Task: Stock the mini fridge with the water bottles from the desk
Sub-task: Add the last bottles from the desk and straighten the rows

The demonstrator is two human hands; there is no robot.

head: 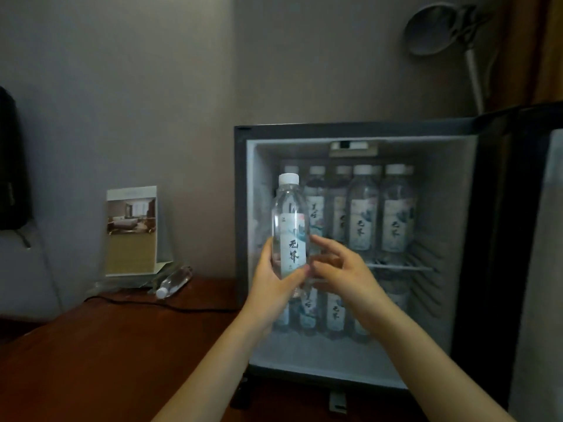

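Grips the upright water bottle (291, 226) round its label in the left hand (271, 284), just before the open mini fridge (469, 239), right hand (341, 269) slack-fingered against its side, and could topple the crowded shelf bottles (362, 208) by pushing in carelessly.

The mini fridge (304, 129) stood open, its door (536, 239) swung right. Standing bottles (362, 214) filled the wire shelf's (402, 267) back and right, leaving its front left free. Bare fridge floor (335, 357) lay before the lower bottles (335, 312).
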